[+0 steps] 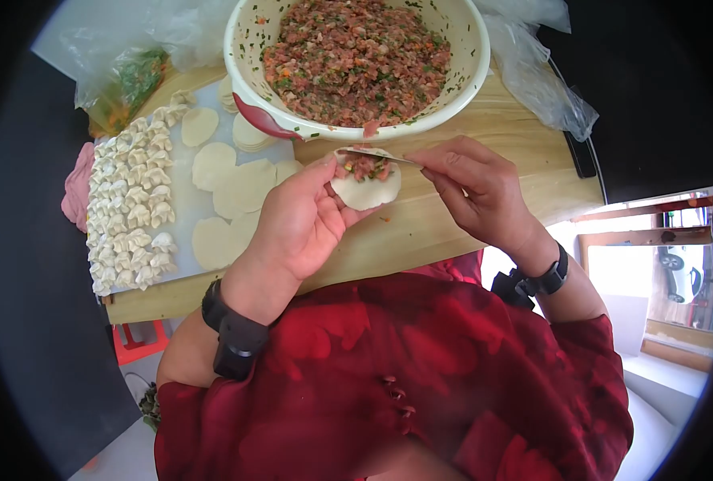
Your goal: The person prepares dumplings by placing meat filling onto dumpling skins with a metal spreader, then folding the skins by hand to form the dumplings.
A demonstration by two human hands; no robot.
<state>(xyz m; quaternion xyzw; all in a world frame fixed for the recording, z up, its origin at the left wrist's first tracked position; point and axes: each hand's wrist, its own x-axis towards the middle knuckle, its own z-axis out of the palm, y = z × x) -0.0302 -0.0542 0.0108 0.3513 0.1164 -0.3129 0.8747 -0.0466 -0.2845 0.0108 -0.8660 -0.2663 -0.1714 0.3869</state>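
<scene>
No writing anywhere; my left hand (296,220) cups the wrapper (366,188), right hand (477,188) pinching a spatula (376,153) over its filling (364,167).

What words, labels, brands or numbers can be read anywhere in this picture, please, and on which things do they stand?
None: no readable text shows on the bowl of filling, the dumpling wrapper in the left hand, the wristbands, the plastic bags or the folded dumplings.
</scene>
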